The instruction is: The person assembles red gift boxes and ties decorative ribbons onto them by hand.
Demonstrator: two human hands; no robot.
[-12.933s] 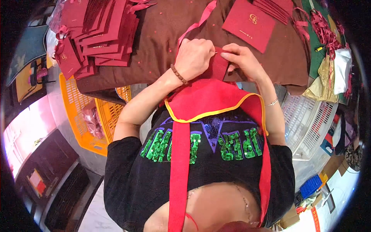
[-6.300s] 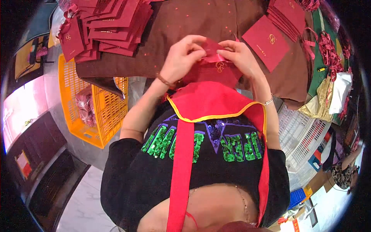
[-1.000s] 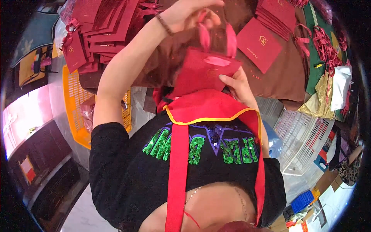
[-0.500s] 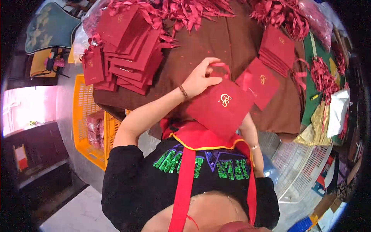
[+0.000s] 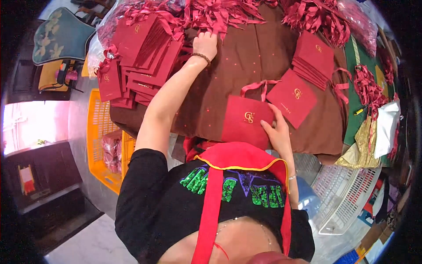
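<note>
My right hand [image 5: 280,133] grips a flat dark-red gift bag [image 5: 244,118] by its right edge, thumb on the front face. A gold emblem marks this bag, and its ribbon handle [image 5: 259,88] lies loose above it on the table. Farther off to the left, my left hand [image 5: 205,45] is closed, its fingers pinching at the near fringe of a heap of red ribbons [image 5: 220,14]; the fingertips are partly hidden. A single similar bag [image 5: 293,97] lies just right of the held one, beside a neat stack of bags [image 5: 314,57].
A large overlapping pile of red bags [image 5: 151,57] covers the table's left. More ribbons [image 5: 316,20] lie at the far right. An orange crate [image 5: 97,145] stands on the floor at left, a white basket [image 5: 347,198] at right. Brown cloth [image 5: 211,101] covers the table.
My left hand has let go of the held bag's ribbon handle and moved away to the ribbon heap. The bag has come down flatter, with my right hand now visible on its edge.
</note>
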